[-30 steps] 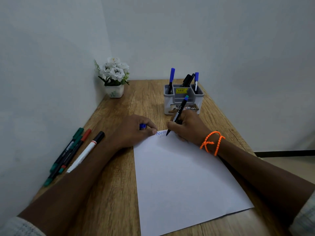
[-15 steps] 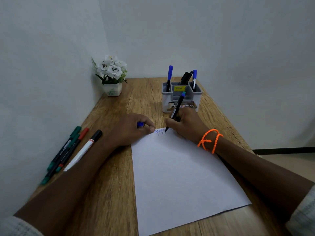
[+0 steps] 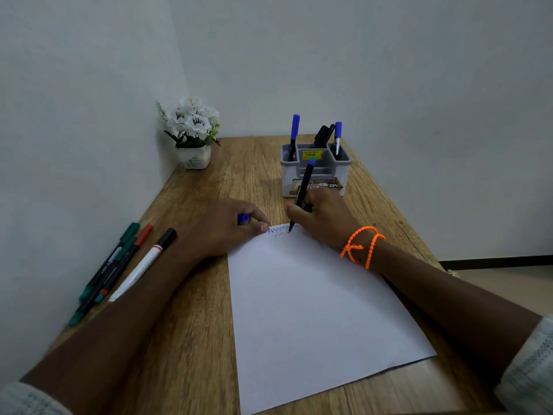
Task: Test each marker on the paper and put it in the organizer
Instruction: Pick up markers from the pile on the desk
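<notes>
still the right hand [image 3: 321, 218] grips the black blue-ended marker [image 3: 302, 194], tip on white paper [image 3: 311, 310]; the blue zigzag [image 3: 278, 229] seems longer; left hand [image 3: 227, 227] clasps a blue cap [image 3: 243, 218].

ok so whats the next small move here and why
Probably lift the marker off the paper and bring it to the blue cap held in the left hand. The right hand has its tip at the end of a blue zigzag, so the test looks done, and capping comes before the organizer.
</notes>
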